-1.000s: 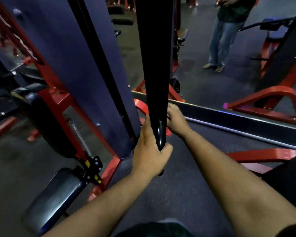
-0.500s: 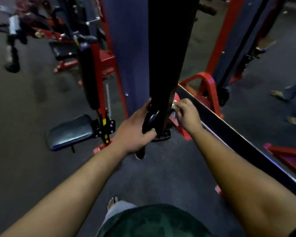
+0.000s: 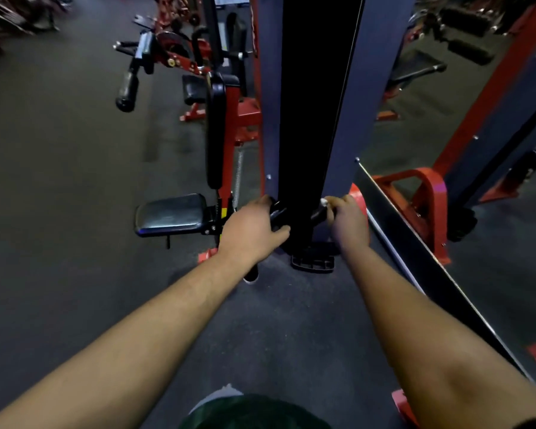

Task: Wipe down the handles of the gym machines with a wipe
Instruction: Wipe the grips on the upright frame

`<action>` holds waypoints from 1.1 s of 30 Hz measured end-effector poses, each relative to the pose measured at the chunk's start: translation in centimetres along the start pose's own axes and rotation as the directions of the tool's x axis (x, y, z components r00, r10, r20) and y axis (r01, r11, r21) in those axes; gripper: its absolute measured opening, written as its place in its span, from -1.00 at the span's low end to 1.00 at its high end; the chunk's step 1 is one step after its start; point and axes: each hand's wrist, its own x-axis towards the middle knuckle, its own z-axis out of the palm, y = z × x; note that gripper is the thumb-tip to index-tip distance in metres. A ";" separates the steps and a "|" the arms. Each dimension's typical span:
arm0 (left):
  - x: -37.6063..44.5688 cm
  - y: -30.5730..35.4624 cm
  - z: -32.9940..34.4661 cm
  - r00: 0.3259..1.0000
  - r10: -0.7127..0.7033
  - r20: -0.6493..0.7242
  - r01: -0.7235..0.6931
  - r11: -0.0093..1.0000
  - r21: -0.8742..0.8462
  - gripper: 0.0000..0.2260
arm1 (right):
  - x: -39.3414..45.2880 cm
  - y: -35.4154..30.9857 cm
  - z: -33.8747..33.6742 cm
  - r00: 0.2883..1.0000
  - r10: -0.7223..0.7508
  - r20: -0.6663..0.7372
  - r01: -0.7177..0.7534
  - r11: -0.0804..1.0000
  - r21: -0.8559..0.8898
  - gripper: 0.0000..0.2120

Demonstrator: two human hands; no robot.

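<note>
A gym floor is seen from above, with two bare forearms stretched forward toward a tall black post (image 3: 310, 119) that rises from a foot plate (image 3: 313, 261) on the dark floor (image 3: 75, 212).

The left hand (image 3: 251, 233) is wrapped around a black handle (image 3: 277, 213) at the left side of the post; the fingers are curled round it and the thumb lies along its near side. The right hand (image 3: 348, 219) is closed around another short black handle (image 3: 317, 214) at the right side of the post, and a small white wipe (image 3: 324, 201) is pinched at the fingertips, against the handle's upper side.

The right handle's long axis is judged to run from the post outward and toward the right hand, so the grip lies under the fingers and any wiping stroke would travel along that line. The right hand is the nearer one to the wipe; the left hand seems only to steady the other side.

Room is tight on the right: a long dark ledge (image 3: 415, 258) runs diagonally just beside the right wrist, with a red frame (image 3: 427, 199) beyond it. On the left, a padded seat (image 3: 171, 213) stands near the left hand. Open floor lies behind both arms.
</note>
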 end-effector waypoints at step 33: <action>-0.8 -1.0 1.3 0.971 0.239 0.001 -0.215 0.877 -0.429 -0.50 | -7.2 -3.8 4.7 0.693 0.619 0.369 -0.522 0.079 0.849 -0.80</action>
